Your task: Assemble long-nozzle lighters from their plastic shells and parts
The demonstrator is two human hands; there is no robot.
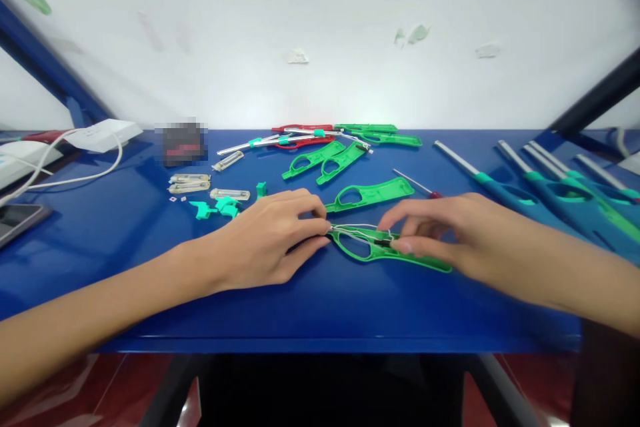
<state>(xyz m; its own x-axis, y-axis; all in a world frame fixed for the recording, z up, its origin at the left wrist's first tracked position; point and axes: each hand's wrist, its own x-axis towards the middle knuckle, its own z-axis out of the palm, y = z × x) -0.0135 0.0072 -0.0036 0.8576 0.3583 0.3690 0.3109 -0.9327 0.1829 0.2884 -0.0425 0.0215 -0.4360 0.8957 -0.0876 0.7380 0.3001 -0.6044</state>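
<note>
The left arm (125, 300) sits lower left; the left hand (280, 233) pinches the end of the green shell (380, 253) mid-frame, maybe to steady it. The right hand (457, 227) curls by white wires (355, 225); I can't tell if it holds any.

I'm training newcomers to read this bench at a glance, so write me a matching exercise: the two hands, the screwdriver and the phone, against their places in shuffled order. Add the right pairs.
Things
1. Left hand
2. Right hand
3. Screwdriver
4. Phone

Places
a. Just beyond another item on this list, its red end partly hidden by it
b. By the black piece inside the nearest green shell
c. Cut off by the picture's left edge
d. At the left end of the nearest green shell

Right pairs: 1-d, 2-b, 3-a, 4-c
</note>
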